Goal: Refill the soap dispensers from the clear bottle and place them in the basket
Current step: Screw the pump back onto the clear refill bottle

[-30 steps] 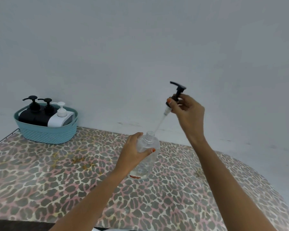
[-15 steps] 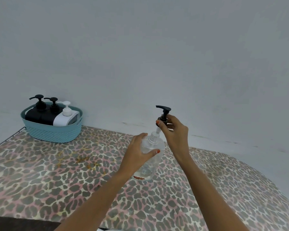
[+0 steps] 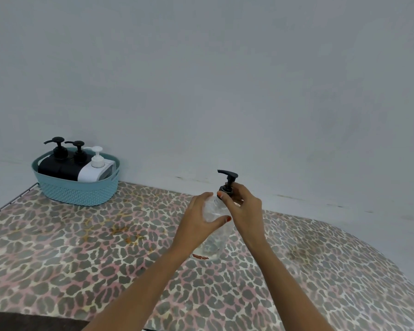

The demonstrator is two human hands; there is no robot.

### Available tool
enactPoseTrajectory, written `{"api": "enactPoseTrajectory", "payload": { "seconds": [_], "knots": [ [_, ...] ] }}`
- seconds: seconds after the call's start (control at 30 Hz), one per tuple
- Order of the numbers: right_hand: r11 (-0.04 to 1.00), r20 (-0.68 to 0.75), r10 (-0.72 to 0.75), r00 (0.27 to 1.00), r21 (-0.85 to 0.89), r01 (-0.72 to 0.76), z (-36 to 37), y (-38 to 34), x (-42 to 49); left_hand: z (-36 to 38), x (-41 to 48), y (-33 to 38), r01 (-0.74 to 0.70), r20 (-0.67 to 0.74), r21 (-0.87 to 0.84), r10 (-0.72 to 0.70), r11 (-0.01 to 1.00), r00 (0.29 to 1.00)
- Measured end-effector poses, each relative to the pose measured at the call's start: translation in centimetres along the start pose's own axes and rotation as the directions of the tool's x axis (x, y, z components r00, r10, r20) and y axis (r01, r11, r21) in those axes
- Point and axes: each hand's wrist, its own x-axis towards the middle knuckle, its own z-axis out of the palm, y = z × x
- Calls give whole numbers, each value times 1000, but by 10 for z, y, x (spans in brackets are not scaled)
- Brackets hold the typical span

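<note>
The left hand [image 3: 198,218] covered much of the clear bottle [image 3: 215,237], and the right hand [image 3: 244,206] hid its neck and the lower collar of the black pump [image 3: 228,179], so how far the pump was seated could not be told. A reddish mark [image 3: 200,256] at the bottle's base was too small to read. The basket [image 3: 81,192] hid the lower bodies of two black dispensers [image 3: 58,163] and the white dispenser [image 3: 93,170]. Both forearms [image 3: 139,290] ran off the bottom edge. The leopard-print table [image 3: 81,259] was cut off left, right and below.

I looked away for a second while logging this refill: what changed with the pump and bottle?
The right hand lowered the black pump from well above the clear bottle down into it, until it reached the neck. The left hand kept gripping the bottle; the basket stayed put.
</note>
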Motion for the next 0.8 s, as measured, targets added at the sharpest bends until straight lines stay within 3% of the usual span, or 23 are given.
{"api": "enactPoseTrajectory", "payload": {
  "seconds": [0.23, 0.43, 0.7, 0.8],
  "knots": [
    [997, -68, 47, 997, 60, -43, 13, 4, -7, 0, -2, 0, 18, 3, -19, -18, 1000, 1000],
    [990, -139, 137, 981, -21, -142, 18, -3, -4, 0, -4, 3, 2, 11, -10, -2, 1000, 1000],
    [933, 169, 153, 974, 301, -199, -3, -1, -4, -2, -3, 3, -5, 8, -2, 5, 1000, 1000],
    [932, 177, 140, 974, 308, -190, -13, -2, 0, -1, -3, 2, -1, 8, 1, 1, 1000, 1000]
  ]
}}
